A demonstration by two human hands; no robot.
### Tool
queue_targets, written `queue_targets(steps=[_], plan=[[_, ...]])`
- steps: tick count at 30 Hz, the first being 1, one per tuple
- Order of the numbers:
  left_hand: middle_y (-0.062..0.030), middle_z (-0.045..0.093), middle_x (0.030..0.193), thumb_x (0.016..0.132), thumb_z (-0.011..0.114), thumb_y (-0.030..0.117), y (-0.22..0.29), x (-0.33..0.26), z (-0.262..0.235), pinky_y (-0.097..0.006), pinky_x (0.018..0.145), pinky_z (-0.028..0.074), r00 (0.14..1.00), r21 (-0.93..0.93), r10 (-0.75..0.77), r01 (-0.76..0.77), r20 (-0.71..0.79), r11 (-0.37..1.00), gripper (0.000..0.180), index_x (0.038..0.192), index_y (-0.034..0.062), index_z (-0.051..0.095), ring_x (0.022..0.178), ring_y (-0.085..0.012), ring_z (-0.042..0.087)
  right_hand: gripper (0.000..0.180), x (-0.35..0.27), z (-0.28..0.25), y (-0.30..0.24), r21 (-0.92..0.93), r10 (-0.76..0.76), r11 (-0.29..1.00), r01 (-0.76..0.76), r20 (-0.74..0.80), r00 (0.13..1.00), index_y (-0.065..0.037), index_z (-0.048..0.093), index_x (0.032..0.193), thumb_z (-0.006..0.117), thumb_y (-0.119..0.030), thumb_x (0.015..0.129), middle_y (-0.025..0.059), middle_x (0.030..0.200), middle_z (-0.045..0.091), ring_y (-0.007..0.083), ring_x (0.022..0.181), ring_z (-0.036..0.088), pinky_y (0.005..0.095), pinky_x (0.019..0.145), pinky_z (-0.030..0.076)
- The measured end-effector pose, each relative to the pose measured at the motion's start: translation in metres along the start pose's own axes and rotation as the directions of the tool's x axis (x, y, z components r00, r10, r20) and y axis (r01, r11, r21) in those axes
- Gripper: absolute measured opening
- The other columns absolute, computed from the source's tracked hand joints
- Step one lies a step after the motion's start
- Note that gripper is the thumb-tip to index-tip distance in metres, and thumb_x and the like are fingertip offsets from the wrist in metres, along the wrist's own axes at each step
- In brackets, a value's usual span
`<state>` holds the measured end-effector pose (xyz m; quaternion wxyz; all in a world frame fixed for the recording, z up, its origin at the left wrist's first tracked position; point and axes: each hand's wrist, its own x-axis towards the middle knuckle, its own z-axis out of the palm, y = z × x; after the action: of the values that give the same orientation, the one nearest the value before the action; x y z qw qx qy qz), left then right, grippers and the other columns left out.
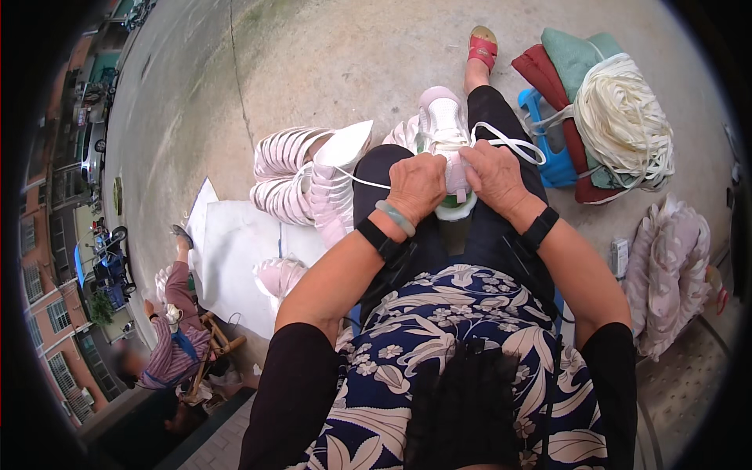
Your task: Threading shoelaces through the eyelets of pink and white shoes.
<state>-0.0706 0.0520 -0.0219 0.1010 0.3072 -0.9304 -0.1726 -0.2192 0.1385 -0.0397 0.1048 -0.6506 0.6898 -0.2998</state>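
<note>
A pink and white sneaker [442,113] is held between my knees, toe pointing away from me. My left hand [417,186] is closed at the left side of its lacing, and one white shoelace [362,180] runs out from the fist to the left. On the other side, my right hand [495,176] is closed near the pink tongue [455,174]. A loose loop of white lace [513,142] curves out beside that hand. My fingertips are partly hidden, so the exact grip on the lace is hard to see.
Stacked pink and white shoe pieces [294,164] lie left of my knee, by a white sheet [235,235]. At right, a white lace bundle [619,110] rests on folded cloths [560,59] over a blue stool [554,160]. Another person [176,341] sits far left.
</note>
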Motion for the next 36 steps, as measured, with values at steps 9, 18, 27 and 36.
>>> queue_targets(steps=[9,18,27,36], plan=[[-0.0124,0.059,0.07,0.075,0.057,0.023,0.002,0.021,0.0,-0.042,0.059,0.045,0.983,-0.093,-0.06,0.077,0.174,0.993,0.013,0.076,0.0113,0.063,0.068,-0.0327,0.059,0.019,0.003,0.001,-0.001,-0.045,-0.033,0.998,0.032,-0.035,0.999,-0.007,0.057,0.083,0.062,-0.012,0.066,0.0097,0.075,0.053,0.0284,0.068,0.054,0.0386,0.06,0.041],[-0.0117,0.056,0.074,0.073,0.06,0.014,-0.01,0.012,0.0,-0.039,0.062,0.045,0.999,-0.227,0.022,-0.013,0.036,0.974,0.008,0.076,0.0063,0.061,0.072,-0.0315,0.057,0.007,0.013,0.003,0.0,-0.161,0.001,0.987,0.009,0.061,0.998,-0.008,0.059,0.073,0.061,-0.013,0.069,0.0103,0.077,0.055,0.0278,0.069,0.058,0.0384,0.059,0.044],[-0.0115,0.054,0.071,0.074,0.059,0.013,-0.001,0.007,0.018,-0.039,0.058,0.045,0.994,-0.168,-0.039,0.021,-0.105,0.985,0.007,0.073,0.0061,0.058,0.068,-0.0311,0.056,0.008,0.013,0.011,0.008,-0.037,0.102,0.994,-0.101,0.032,0.994,-0.011,0.064,0.078,0.058,-0.014,0.073,0.0105,0.077,0.054,0.0286,0.07,0.059,0.0396,0.062,0.046],[-0.0115,0.053,0.07,0.073,0.059,0.01,-0.001,0.001,0.019,-0.039,0.057,0.045,0.983,-0.093,-0.017,0.0,-0.182,0.996,0.006,0.07,0.0053,0.057,0.065,-0.0312,0.056,0.007,0.011,0.011,0.009,-0.003,0.009,1.0,-0.009,0.052,0.999,-0.01,0.06,0.08,0.058,-0.015,0.076,0.0119,0.075,0.053,0.0304,0.07,0.058,0.0401,0.061,0.046]])
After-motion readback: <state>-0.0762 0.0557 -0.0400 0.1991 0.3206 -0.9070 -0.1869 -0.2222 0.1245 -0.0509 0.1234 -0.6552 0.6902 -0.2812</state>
